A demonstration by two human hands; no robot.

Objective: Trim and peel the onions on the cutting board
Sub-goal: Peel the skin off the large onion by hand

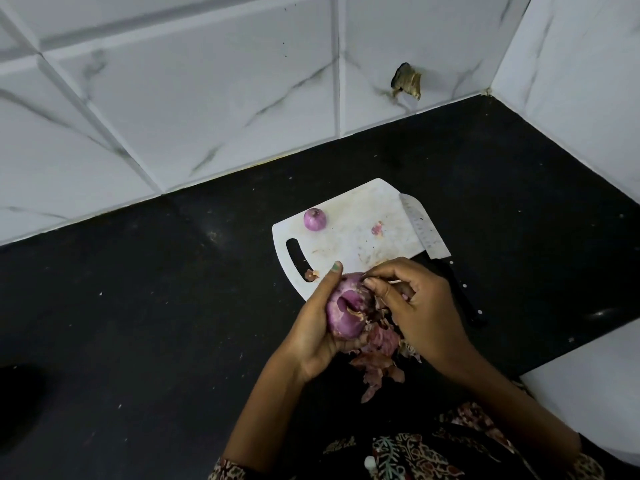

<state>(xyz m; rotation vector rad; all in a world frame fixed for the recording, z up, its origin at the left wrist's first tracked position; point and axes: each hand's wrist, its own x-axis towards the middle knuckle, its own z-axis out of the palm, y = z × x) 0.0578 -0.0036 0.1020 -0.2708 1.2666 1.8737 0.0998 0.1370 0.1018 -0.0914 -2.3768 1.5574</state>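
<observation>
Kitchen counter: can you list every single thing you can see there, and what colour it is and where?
onion in hand: one, purple, partly peeled, held above the counter in front of the board
small onion: one, purple, on the far left part of the board
cutting board: one, white, on the counter, handle slot to the left
knife: one, silver blade lying on the board's right edge, black handle on the counter
peels: a loose heap, pinkish brown, under the hands
onion scrap: one small piece, pink, middle right of the board
counter: one, black
wall tiles: white with grey veins, behind the counter
left hand: holds the big onion
right hand: pinches skin at the onion's top
</observation>
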